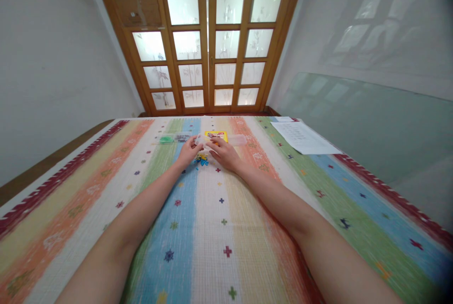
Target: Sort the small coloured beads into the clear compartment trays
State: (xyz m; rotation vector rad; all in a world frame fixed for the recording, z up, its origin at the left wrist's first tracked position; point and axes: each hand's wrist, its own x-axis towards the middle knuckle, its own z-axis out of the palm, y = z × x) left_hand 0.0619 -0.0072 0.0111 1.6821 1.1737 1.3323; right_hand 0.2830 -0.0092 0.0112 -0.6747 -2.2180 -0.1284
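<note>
Between my two hands, near the far side of the table, is a small clear plastic box [202, 139]. Curled fingers of my left hand [189, 151] grip its left side. From the right, the bent fingers of my right hand [224, 154] close on its other side; the fingertips are small in view. Just below the hands lies a loose pile of small blue and yellow pieces [201, 160]. Behind my right hand sits a yellow card or label [220, 134], partly covered by the fingers.
Left of the hands, clear containers hold green pieces [166, 139] and dark pieces [181, 138]. A pale pinkish translucent case [238, 140] lies to the right. Printed paper sheets [305, 138] rest at the table's far right. A striped cloth [212, 257] covers the table.
</note>
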